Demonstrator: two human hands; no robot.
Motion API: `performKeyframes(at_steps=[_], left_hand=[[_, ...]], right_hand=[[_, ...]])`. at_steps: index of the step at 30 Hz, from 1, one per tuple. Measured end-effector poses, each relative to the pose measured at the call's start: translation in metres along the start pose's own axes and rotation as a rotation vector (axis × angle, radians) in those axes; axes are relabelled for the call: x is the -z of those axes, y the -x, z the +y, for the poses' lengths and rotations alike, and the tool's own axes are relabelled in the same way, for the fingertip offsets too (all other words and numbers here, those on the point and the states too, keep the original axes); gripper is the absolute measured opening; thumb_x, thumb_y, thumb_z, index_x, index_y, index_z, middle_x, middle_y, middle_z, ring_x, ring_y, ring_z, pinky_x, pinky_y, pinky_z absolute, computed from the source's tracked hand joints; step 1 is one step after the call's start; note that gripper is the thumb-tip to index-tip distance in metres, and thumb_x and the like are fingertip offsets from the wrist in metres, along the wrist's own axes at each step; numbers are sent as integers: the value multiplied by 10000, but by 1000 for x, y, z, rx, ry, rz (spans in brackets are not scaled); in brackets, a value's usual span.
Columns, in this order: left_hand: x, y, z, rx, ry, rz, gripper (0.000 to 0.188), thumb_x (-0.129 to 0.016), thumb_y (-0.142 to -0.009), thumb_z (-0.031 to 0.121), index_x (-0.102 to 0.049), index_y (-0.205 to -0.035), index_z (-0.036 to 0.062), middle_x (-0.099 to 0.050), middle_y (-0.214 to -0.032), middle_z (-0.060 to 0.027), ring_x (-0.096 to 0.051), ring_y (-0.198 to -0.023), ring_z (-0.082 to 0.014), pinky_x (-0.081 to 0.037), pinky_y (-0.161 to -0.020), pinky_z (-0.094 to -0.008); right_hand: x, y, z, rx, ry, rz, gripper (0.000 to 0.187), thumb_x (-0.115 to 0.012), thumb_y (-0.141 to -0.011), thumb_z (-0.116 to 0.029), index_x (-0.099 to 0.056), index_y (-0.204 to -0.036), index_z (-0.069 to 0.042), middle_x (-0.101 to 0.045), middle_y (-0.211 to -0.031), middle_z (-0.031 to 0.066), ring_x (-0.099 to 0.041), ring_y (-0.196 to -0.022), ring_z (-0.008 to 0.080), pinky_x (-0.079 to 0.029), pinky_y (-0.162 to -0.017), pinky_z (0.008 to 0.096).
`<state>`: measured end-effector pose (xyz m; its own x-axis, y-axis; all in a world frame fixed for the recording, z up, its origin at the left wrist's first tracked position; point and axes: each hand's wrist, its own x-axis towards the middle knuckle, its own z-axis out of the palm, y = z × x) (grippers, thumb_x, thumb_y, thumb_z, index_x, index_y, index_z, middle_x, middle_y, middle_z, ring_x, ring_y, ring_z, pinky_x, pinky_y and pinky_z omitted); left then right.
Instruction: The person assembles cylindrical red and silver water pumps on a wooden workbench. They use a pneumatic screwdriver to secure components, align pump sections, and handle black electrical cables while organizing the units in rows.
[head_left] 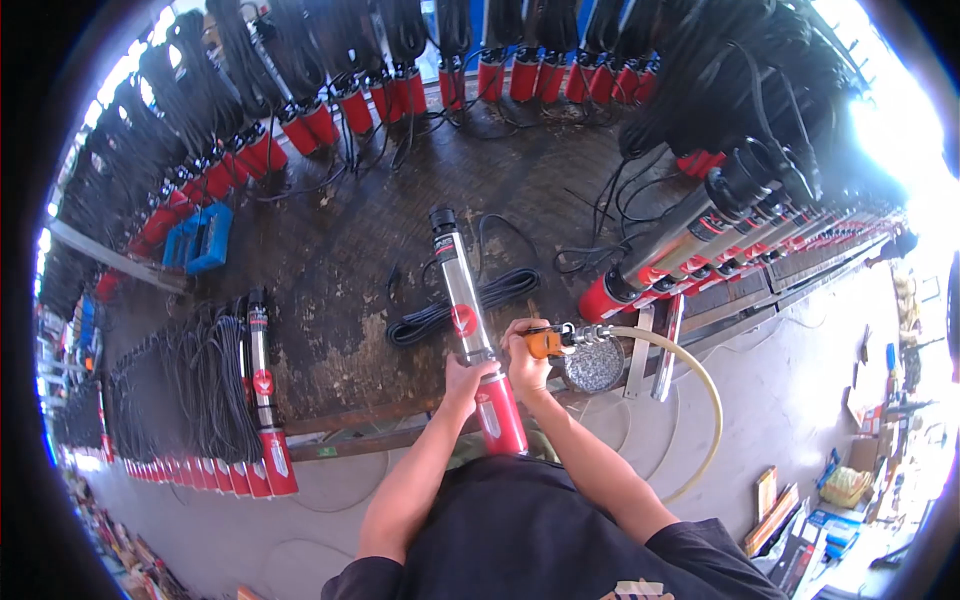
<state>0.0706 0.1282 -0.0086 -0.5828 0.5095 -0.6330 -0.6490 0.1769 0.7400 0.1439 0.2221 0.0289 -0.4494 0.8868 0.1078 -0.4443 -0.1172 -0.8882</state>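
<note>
A submersible pump [462,290] with a steel tube, black top and red lower end lies tilted over the table's near edge, its red end against my body. My left hand [468,381] is wrapped round it where the steel meets the red part. Beside the pump, my right hand [527,362] is closed round an orange air tool [546,344]. A pale yellow hose [712,380] runs from the tool's metal fitting and loops down to the right. The tool's tip is hidden by my hand and the pump. A coiled black cable [465,308] lies behind the pump.
Red-ended pumps with bundled black cables line the far edge [490,82]. More pumps [640,275] stand on the right, and a row [275,462] hangs at the left edge. A blue crate [200,240] sits far left. A round speckled grey dish [594,366] is right of the tool.
</note>
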Motion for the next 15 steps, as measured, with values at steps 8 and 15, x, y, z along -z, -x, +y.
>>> performKeyframes(at_steps=[8,15], left_hand=[[0,-15,-11,-66,-33,-24,695,-827,-699,64,-388,-1229,-39,-608,-1031,-159,-672,-817,-227,-577,-626,-351],[-48,31,9,-1036,-882,360,566,-803,-674,81,-518,-1154,-12,-608,-1029,-202,-659,-816,-343,-539,-768,-431]], right_hand=[[3,-14,-4,43,51,211,175,-586,-783,115,-597,-915,0,-638,-825,65,-610,-636,122,-507,-579,259],[74,16,-112,280,529,233,137,-567,-858,-2,-565,-992,-30,-573,-858,89,-571,-798,158,-445,-745,278]])
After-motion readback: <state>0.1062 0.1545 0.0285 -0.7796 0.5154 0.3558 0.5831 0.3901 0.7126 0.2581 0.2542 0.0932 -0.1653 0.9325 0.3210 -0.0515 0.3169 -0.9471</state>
